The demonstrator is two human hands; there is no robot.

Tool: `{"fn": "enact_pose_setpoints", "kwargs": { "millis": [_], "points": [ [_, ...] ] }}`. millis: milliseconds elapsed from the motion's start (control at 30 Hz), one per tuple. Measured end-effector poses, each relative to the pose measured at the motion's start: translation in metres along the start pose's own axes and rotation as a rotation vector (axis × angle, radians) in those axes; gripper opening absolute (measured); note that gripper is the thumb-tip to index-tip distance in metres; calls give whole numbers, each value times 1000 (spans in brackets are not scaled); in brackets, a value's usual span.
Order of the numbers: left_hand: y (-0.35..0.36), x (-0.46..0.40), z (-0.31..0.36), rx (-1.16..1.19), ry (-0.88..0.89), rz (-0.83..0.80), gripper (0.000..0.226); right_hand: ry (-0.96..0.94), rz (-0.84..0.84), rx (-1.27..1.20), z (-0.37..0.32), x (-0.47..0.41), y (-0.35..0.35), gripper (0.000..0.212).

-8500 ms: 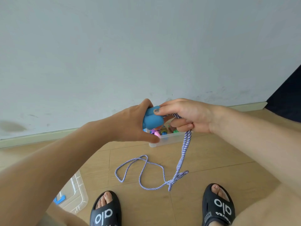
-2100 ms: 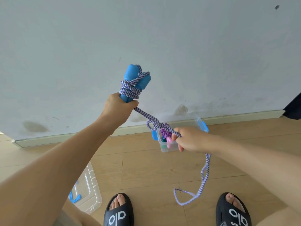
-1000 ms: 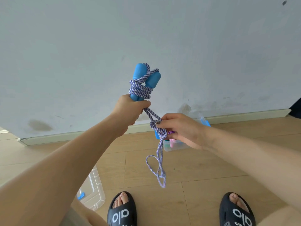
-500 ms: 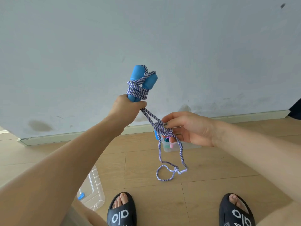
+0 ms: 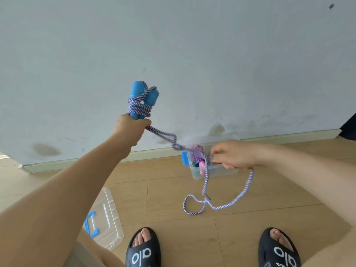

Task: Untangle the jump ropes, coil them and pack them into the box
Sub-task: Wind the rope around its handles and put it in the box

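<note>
My left hand (image 5: 130,129) grips the two blue handles (image 5: 143,97) of a jump rope, held upright against the wall, with several turns of purple-and-white rope (image 5: 139,107) wound round them. The doubled rope runs down and right to my right hand (image 5: 232,155), which pinches it above the box. From there the tail (image 5: 217,206) hangs in a loose loop just over the floor. The clear plastic box (image 5: 212,171) with a blue latch sits by the baseboard and holds other coloured ropes and a pink handle.
The clear lid (image 5: 105,218) with a blue latch lies on the wood floor at lower left. My feet in black sandals (image 5: 143,247) stand at the bottom edge. A pale wall (image 5: 192,54) and baseboard close off the far side.
My right hand has swung right and slightly down, pulling the rope out taut from the handles. The hanging tail has swung right with it. My left hand keeps its grip.
</note>
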State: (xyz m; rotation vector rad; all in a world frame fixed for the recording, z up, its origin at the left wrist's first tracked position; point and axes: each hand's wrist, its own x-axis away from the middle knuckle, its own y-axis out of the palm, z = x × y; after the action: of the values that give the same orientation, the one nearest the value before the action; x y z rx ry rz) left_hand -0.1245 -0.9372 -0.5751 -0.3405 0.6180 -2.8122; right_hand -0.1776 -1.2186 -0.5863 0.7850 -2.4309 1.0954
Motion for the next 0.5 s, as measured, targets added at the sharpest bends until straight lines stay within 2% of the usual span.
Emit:
{"fn": "enact_pose_setpoints", "kwargs": {
  "millis": [67,133,267,333,433,500],
  "points": [
    [2,0,-1,7,-2,-5,15,78,-35,195,12,-4,-1,27],
    [7,1,0,-5,7,-16,15,95,-5,267,18,-9,0,28],
    [10,5,6,30,5,-64,16,43,4,371,10,-10,9,13],
    [15,10,9,26,16,-113,16,-17,31,407,8,-13,14,36],
    [29,22,14,-14,62,-167,20,-113,62,0,-7,-16,22,82],
    [36,29,20,-9,99,-200,22,-131,48,-256,-25,-16,29,89]
  ]
}}
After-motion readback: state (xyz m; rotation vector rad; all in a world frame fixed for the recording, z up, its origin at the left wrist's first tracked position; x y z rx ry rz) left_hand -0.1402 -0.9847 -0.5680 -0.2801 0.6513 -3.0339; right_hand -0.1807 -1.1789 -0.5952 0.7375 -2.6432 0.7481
